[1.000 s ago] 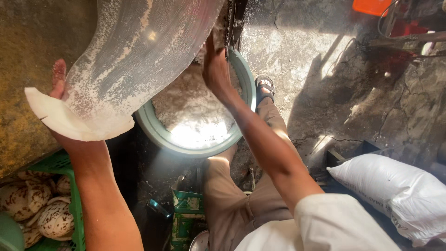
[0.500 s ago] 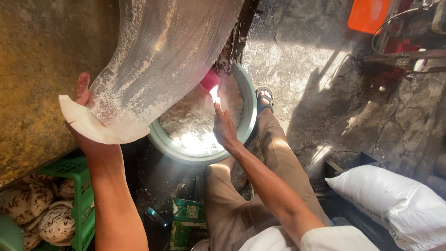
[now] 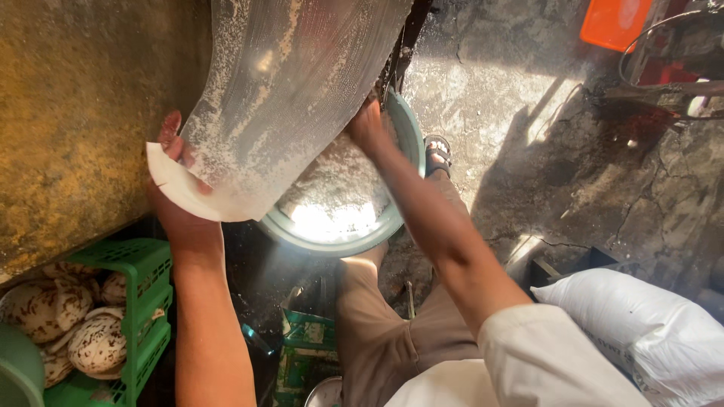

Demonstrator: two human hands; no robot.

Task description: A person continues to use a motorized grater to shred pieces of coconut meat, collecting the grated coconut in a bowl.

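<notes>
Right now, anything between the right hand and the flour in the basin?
Partly. The floury curved sheet, held at its lower edge by the left hand, overhangs the round basin. The right hand is already at the flour beside it.

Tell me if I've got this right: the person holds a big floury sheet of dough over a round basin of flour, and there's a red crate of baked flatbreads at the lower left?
Not quite: the crate is green, not red, as the head view shows. The rest holds: the left hand and right hand hold the floury dough sheet over the round basin of flour, and the speckled flatbreads lie in that crate at the lower left.
</notes>
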